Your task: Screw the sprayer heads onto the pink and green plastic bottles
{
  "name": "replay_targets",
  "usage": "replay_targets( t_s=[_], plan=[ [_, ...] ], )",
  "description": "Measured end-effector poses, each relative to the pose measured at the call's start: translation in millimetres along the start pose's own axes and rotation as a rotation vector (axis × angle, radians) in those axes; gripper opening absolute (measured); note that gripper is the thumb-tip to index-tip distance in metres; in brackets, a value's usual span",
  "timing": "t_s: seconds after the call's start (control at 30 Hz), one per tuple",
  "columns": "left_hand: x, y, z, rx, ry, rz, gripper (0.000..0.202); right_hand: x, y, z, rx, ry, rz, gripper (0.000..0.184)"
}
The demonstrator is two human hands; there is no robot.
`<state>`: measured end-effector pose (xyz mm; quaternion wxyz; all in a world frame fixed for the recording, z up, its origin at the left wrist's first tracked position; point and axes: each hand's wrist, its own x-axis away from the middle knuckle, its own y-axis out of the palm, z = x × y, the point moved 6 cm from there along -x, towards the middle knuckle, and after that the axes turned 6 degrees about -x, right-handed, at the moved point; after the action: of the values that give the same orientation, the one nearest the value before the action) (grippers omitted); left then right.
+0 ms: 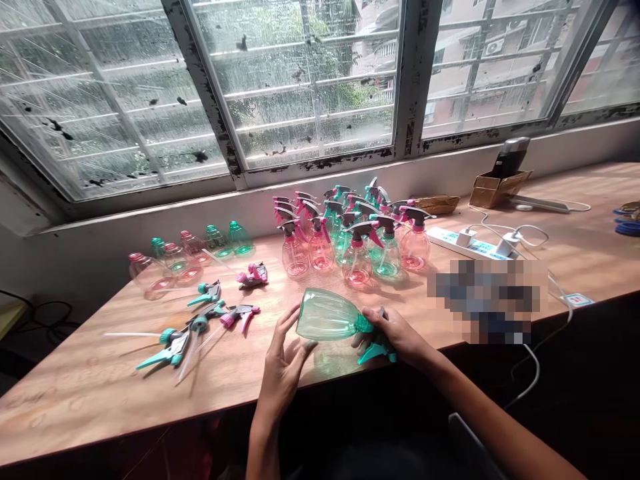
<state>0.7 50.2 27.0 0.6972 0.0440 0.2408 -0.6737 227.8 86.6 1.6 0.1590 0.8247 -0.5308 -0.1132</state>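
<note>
Editor: Who and what is at the centre?

Photographer: A person at a wooden table (75,407) holds a translucent green bottle (327,317) on its side above the near edge, base to the left, neck to the right.

Editor: And the right hand (393,331)?

Photographer: Closed around the neck end, thumb laid along the collar. A teal-levered spray head (375,353) is in the same grasp, its lever hanging below the fingers. Whether it is seated on the neck, I cannot tell.

Editor: The left hand (286,363)?

Photographer: At the base end, fingers and thumb parted in a wide curve, fingertips at the bottle's left edge, thumb by its near side. How firmly they press, if at all, I cannot tell.

Editor: What lies around them?

Photographer: To the left, loose spray heads (173,343) in pink and teal lie scattered, some trailing white tubes (131,335). Farther off on that side, bare-necked bottles (243,241) in pink and green stand in a loose group. On the far side of the hands, topped bottles (357,268) in the same two colors crowd together.

Editor: And on the right?

Photographer: A white power strip (447,239) with plugs (466,238) in it and, beyond, a cardboard box (487,192) holding a dark object (509,159). Nearer, a pixelated patch (485,300) cannot be read. Windows (310,80) line the far side; light falls in streaks across the wood.
</note>
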Motion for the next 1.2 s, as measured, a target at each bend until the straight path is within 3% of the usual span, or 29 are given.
replay_targets(
  t_s=[0.13, 0.27, 0.33, 0.4, 0.5, 0.6, 0.7, 0.8, 0.87, 0.97, 1.1, 1.2],
  plan=[
    [2, 2.6, -2, 0.042, -0.087, 0.008, 0.065, 3, 5, 0, 0.057, -0.054, -0.005, 0.053],
    [5, -0.9, 17, 0.154, -0.018, 0.185, 0.079, 23, 11, -10, 0.378, -0.26, 0.09, 0.041],
    [7, 0.0, 31, 0.235, 0.019, 0.236, 0.073, 38, 17, -20, 0.561, -0.408, 0.146, 0.037],
    [9, 3.0, 41, 0.246, 0.014, 0.242, 0.058, 47, 21, -26, 0.579, -0.468, 0.172, 0.035],
    [11, 5.1, 60, 0.158, 0.131, 0.246, 0.037, 46, 21, -23, 0.281, -0.309, 0.127, 0.035],
    [16, 6.1, 88, 0.017, 0.382, 0.242, 0.027, 40, 24, -12, -0.046, -0.104, 0.022, 0.041],
    [26, 6.1, 119, -0.1, 0.576, 0.237, 0.023, 39, 34, -1, -0.221, 0.021, -0.074, 0.046],
    [32, -0.8, 137, -0.178, 0.658, 0.251, 0.021, 42, 44, 3, -0.291, 0.083, -0.156, 0.048],
    [28, -7.5, 135, -0.192, 0.659, 0.198, 0.029, 43, 46, -1, -0.273, 0.093, -0.178, 0.046],
    [13, -16.4, 113, -0.249, 0.6, 0.055, 0.059, 40, 38, -21, -0.198, 0.062, -0.15, 0.042],
    [-18, -17.6, 86, -0.529, 0.469, -0.039, 0.092, 30, 31, -64, 0.004, -0.104, -0.185, 0.048],
    [-44, -2.5, 76, -0.643, 0.428, -0.152, 0.081, 19, 38, -90, 0.253, -0.153, -0.225, 0.05]
  ],
)
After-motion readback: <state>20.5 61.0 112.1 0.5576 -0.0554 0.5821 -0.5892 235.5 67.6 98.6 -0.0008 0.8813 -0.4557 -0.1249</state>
